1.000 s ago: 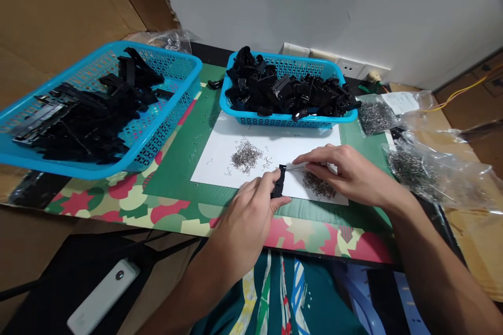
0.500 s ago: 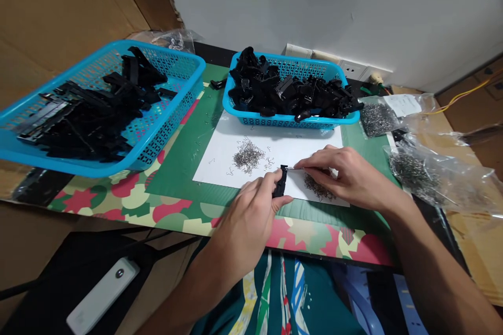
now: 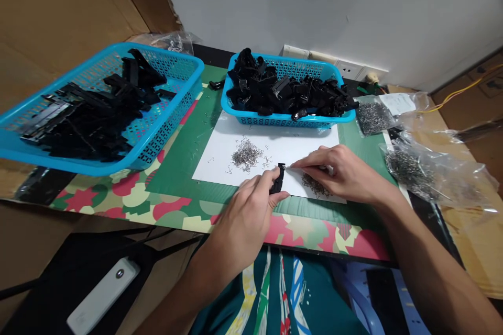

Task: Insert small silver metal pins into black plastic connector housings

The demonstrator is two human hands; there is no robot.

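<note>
A small black plastic part (image 3: 277,182) stands roughly upright over the near edge of a white sheet (image 3: 214,149), pinched between the thumb and fingers of the left hand (image 3: 249,209). The right hand (image 3: 341,175), just to the right, grips a thin tool (image 3: 294,168) between thumb and fingertips, its tip at or very close to the part's upper end; whether they touch is too small to tell. Under the right hand lies a pile of small metal pieces (image 3: 315,186), partly hidden; a second heap of bent metal pieces (image 3: 246,155) sits to the left on the sheet. Beyond, a blue basket (image 3: 285,122) full of black parts rests across the sheet's far edge. Farther left stands a larger blue basket (image 3: 167,133), also holding black parts. A green mat (image 3: 173,178) lies beneath the sheet. To the right are two clear bags of metal pieces, one far (image 3: 372,118), one nearer (image 3: 408,170).
</note>
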